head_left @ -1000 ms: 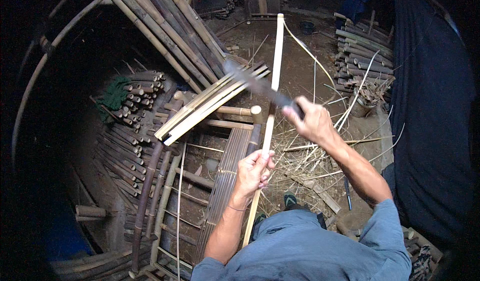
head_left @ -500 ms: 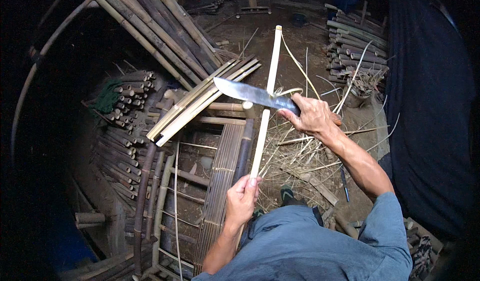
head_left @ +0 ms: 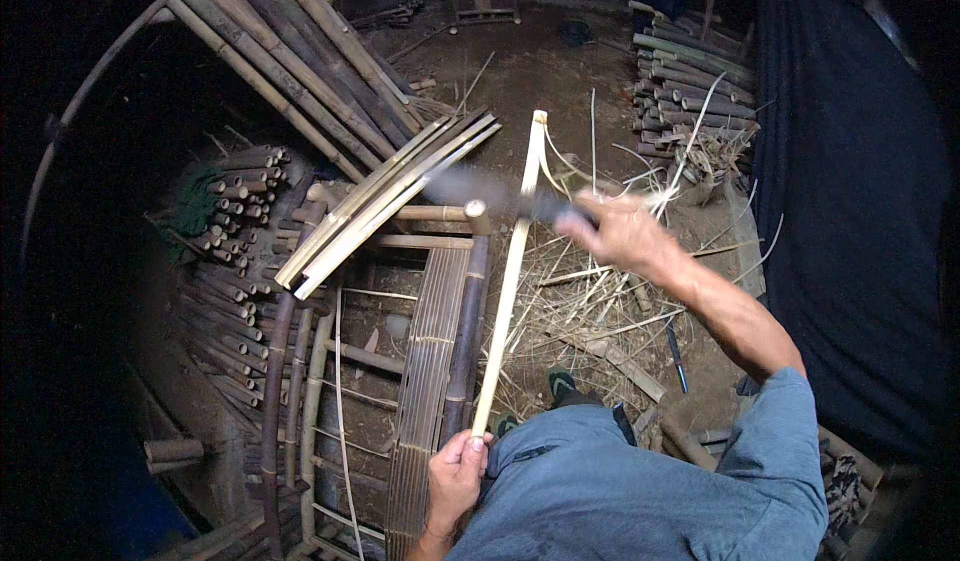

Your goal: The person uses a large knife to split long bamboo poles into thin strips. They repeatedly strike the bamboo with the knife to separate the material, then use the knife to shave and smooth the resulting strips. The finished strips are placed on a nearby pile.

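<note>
Pinched in my left hand (head_left: 457, 479) is the near end of a long, pale bamboo strip (head_left: 505, 311), close to my waist. The strip slants up and away from me, and a thin shaving (head_left: 546, 166) curls from its far part. My right hand (head_left: 628, 233) grips the handle of a big knife (head_left: 478, 189), its blade smeared by motion. That blade lies across the strip's upper half; the exact contact is too blurred to make out.
To my left stands a bamboo frame with a slatted panel (head_left: 430, 361); split bamboo pieces (head_left: 385, 201) rest over its far end. Bamboo poles (head_left: 300, 51) lean behind. Cut bamboo is stacked left (head_left: 235, 291) and right (head_left: 690, 81). Shavings (head_left: 590, 301) litter the floor near a pen-like tool (head_left: 677, 356).
My left hand has drawn back toward my body, bringing the strip nearer under the knife. My right hand stays at about the same place, now blurred. The whole view has shifted slightly.
</note>
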A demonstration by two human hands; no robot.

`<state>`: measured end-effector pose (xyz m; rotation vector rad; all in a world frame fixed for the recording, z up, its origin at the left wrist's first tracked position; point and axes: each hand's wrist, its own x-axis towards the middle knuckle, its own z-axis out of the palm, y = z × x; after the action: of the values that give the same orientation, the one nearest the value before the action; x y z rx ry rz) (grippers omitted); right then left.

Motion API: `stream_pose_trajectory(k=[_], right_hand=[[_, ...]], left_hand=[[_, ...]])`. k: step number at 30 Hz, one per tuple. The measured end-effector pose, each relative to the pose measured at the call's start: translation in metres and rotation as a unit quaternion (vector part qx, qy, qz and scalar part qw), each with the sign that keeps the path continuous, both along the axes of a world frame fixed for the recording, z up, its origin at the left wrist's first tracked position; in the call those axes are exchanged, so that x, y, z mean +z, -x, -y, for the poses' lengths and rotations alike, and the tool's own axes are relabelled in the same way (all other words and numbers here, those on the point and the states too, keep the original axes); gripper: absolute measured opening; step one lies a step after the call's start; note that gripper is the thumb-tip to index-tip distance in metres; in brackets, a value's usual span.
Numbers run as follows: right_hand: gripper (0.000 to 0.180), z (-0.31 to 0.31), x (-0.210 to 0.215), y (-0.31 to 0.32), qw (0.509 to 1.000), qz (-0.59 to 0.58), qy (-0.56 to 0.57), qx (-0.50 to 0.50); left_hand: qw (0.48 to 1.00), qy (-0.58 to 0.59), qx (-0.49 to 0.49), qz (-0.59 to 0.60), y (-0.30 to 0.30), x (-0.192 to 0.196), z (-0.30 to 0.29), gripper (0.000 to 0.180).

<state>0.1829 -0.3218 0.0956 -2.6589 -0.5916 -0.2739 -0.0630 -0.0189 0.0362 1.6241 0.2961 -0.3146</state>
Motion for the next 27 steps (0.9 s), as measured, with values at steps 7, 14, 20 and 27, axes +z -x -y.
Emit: stream_pose_trajectory(k=[7, 14, 20, 27], right_hand=[[0.069, 0.096, 0.031, -0.072, 0.895, -0.073, -0.355, -0.259], [0.041, -0.044, -0.002, 0.003, 0.862, -0.172, -0.471, -0.071], [0.032, -0.061, -0.002, -0.002, 0.795, -0.266, -0.545, -0.024], [0.05, -0.058, -0.002, 0.007, 0.984, -0.042, -0.16, -0.071]], left_hand=[[0.999, -0.022, -0.014, 0.032, 0.036, -0.015, -0.018, 0.022], [0.987, 0.136, -0.05, -0.067, -0.01, -0.007, 0.01, 0.025], [0.97, 0.21, -0.112, 0.05, -0.032, -0.007, 0.016, 0.029], [0.978, 0.207, -0.028, 0.016, -0.103, -0.003, 0.032, 0.025]])
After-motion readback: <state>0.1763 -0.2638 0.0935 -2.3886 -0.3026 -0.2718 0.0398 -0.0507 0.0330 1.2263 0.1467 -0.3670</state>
